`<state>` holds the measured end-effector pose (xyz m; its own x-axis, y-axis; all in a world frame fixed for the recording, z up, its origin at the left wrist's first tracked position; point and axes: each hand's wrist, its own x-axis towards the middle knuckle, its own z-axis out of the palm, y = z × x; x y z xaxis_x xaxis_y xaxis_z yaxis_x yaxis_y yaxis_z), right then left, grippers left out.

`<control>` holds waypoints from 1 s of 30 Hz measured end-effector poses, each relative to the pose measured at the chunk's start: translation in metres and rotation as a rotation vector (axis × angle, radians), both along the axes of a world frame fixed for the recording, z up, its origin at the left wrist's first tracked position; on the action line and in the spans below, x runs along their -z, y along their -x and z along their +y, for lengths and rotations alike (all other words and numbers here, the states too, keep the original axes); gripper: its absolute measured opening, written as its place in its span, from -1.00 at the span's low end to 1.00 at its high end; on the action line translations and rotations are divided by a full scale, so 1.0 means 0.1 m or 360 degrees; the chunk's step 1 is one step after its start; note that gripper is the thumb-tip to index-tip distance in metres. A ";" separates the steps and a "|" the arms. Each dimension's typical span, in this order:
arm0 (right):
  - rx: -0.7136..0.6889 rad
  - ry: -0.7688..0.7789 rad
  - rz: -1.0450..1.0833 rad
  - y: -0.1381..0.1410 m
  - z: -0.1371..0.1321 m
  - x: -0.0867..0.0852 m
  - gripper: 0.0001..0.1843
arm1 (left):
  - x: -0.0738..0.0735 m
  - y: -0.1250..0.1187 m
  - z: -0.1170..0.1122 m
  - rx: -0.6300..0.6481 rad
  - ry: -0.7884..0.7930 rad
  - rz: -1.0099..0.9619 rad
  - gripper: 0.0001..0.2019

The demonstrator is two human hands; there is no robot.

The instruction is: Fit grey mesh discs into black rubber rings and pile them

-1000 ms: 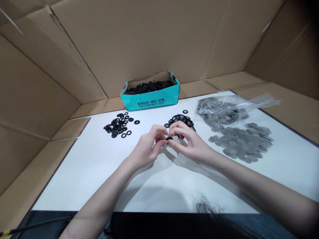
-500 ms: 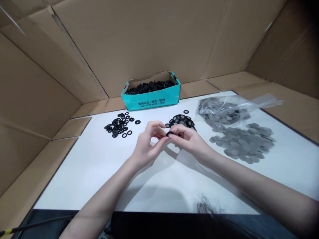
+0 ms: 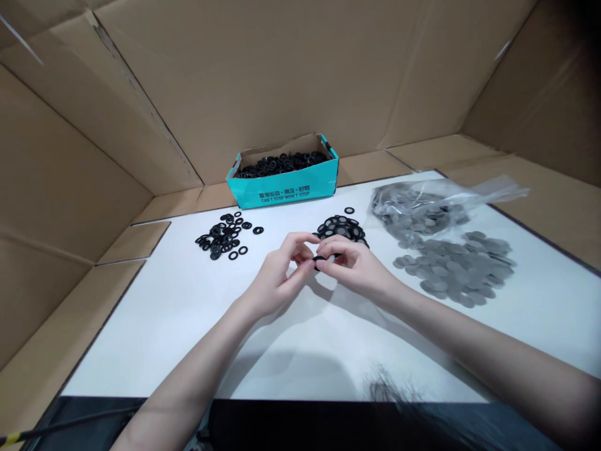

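My left hand (image 3: 286, 269) and my right hand (image 3: 350, 263) meet over the middle of the white table, both pinching one small black ring (image 3: 320, 259) between thumbs and fingers. Whether a grey disc sits in this ring I cannot tell. Just behind my right hand is a pile of black rings with grey discs in them (image 3: 342, 229), partly hidden by my fingers. A heap of loose grey discs (image 3: 462, 266) spreads to the right of my right hand. Off to the left lie loose black rings (image 3: 223, 237), their centres open.
A turquoise box (image 3: 286, 191) full of black rings stands at the back. A clear plastic bag (image 3: 422, 210) of grey discs lies at the back right. Cardboard walls (image 3: 282, 69) enclose the table (image 3: 154, 326). A dark cable (image 3: 70, 423) runs at the lower left.
Both hands have lowered slightly, and the black ring between them has tilted to show more of its side. The piles look the same.
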<state>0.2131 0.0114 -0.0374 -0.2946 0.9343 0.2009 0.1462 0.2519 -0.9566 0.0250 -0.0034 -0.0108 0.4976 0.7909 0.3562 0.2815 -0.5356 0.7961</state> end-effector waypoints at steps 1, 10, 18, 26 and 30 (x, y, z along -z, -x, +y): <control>-0.0001 0.0013 0.0016 0.00 0.00 0.00 -0.82 | 0.00 0.00 0.00 0.0004 0.0027 -0.0005 -0.76; 0.0036 -0.0061 0.0054 0.00 -0.02 -0.02 -0.83 | -0.04 0.00 0.00 0.0015 0.0220 -0.0119 -0.75; -0.0045 0.0037 0.0032 -0.02 0.00 0.00 -0.81 | -0.03 0.02 0.00 -0.0003 0.0214 0.0015 -0.81; -0.0166 0.0441 0.0264 0.00 -0.05 -0.06 -0.71 | 0.09 -0.01 0.07 0.0020 -0.0711 -0.0001 -0.49; -0.0194 0.0442 0.0237 -0.01 -0.06 -0.07 -0.72 | 0.09 -0.02 0.05 -0.0034 -0.0789 0.0041 -0.54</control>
<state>0.2142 0.0056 -0.0299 -0.3942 0.9190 -0.0071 -0.0154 -0.0143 -0.9998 0.0270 0.0015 -0.0202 0.4966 0.5397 0.6798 0.3126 -0.8419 0.4400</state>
